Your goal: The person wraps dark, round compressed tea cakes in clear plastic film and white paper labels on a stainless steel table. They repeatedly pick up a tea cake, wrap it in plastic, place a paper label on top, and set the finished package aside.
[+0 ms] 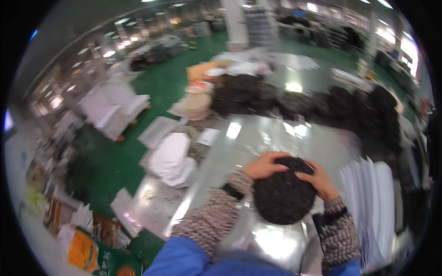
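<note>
A round, dark disc-shaped stack (285,196) with a rough surface is between my two hands above a shiny metal table (238,151); its material is unclear. My left hand (266,165) grips its upper left edge, the thumb on top. At the upper right edge, my right hand (319,179) holds it with the thumb across the top. Beyond them, piles of similar dark round pieces (241,93) line the far side of the table and run down its right side.
White sheets (369,207) stand at the table's right. Left lie a white plastic-wrapped bundle (169,155), a paper (208,136) and a stack of tan discs (196,105). Pallets with pale stacks (114,107) stand on the green floor. A green and orange sack (93,255) is at lower left.
</note>
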A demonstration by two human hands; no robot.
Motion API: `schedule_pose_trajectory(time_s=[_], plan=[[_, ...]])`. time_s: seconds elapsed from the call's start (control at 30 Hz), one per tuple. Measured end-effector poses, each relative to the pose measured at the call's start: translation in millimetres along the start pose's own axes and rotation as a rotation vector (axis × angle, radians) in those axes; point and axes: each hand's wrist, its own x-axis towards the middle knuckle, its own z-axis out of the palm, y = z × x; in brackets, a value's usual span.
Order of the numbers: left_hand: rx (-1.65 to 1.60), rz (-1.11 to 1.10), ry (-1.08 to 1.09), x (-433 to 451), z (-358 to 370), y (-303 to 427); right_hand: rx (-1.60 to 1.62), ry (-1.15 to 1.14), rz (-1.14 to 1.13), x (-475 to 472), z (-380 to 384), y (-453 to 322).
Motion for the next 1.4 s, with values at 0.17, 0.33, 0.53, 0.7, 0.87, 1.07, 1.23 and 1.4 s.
schedule_pose_trajectory(time_s=[0.17,0.33,0.53,0.7,0.87,1.07,1.23,1.4], plan=[[0.836,-0.409,0.135,-1.8,49.2,13.8,-0.585,0.277,-0.255,18.8,-1.6,65.6],[0.843,-0.3,0.199,-16.5,63.3,-6.7,-0.618,0.226,-0.307,0.3,25.1,35.0],[0.803,-0.208,0.107,-17.6,53.8,-29.3,-0.546,0.15,-0.326,7.5,7.8,51.0],[1.012,-0.277,0.086,-16.1,69.8,-6.2,-0.721,0.204,-0.367,8.0,20.3,51.0],[1.035,-0.271,0.122,-14.2,75.5,-6.1,-0.699,0.156,-0.336,14.6,13.5,50.8],[0.574,-0.228,0.208,-13.3,47.6,-37.3,-0.581,0.12,-0.314,7.3,13.0,31.0],[0.841,-0.227,0.231,-14.8,70.9,-20.2,-0.686,0.17,-0.325,5.0,15.5,40.7],[0.92,-0.239,0.218,-12.9,75.6,-15.7,-0.735,0.175,-0.381,8.5,14.6,47.5]])
